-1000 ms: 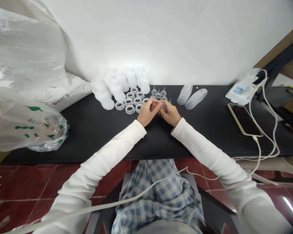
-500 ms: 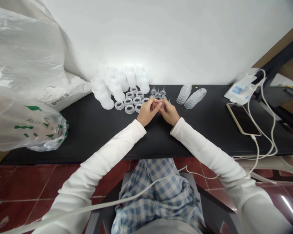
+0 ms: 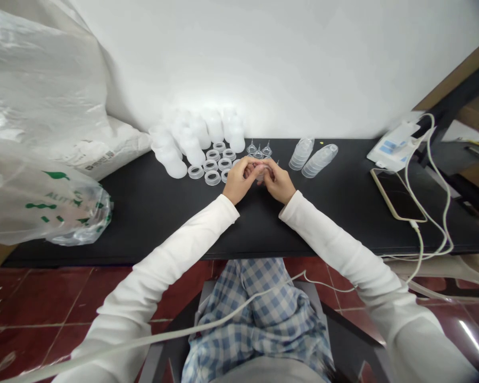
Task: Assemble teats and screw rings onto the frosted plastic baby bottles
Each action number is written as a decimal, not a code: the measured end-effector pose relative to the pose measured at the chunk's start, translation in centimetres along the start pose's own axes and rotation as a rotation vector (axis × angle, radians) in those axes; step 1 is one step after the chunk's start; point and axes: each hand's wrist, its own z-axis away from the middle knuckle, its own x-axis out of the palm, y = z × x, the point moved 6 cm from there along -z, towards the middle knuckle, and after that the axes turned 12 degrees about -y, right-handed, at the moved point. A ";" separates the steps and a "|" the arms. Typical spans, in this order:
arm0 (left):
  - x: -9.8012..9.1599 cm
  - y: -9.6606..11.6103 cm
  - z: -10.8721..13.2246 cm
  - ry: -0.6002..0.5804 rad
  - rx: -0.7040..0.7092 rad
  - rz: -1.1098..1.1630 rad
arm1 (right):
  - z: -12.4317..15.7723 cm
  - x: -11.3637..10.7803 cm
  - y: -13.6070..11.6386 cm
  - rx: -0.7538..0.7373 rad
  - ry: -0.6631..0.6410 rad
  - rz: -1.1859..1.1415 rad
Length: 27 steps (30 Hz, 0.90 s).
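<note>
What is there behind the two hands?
Behind the left hand and right hand: clear pointed pieces and, further left, clear rings. Some are partly covered, so their full number cannot be seen.

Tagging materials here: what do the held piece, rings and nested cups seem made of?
Held piece: perhaps clear plastic, looking see-through; mostly hidden, finish unclear.
Rings: probably smooth translucent plastic or silicone; pale, milky walls.
Nested cups: likely clear, glossy plastic; stacked rims show through.

wall (image 3: 303, 69): white; table (image 3: 151, 213): black, against wall; floor (image 3: 35, 298): red tiles, pale joints; light streak (image 3: 474, 340): on tiles, right
</note>
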 end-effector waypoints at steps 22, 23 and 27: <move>0.2 -1.6 0.1 0.040 -0.139 0.168 | -0.7 0.8 1.4 0.072 -0.036 -0.339; 0.3 -1.4 0.1 0.028 -0.120 0.145 | -0.7 0.7 1.5 0.080 -0.021 -0.351; 0.5 -0.7 0.1 -0.015 -0.028 0.043 | -0.6 0.1 1.6 0.101 0.062 -0.377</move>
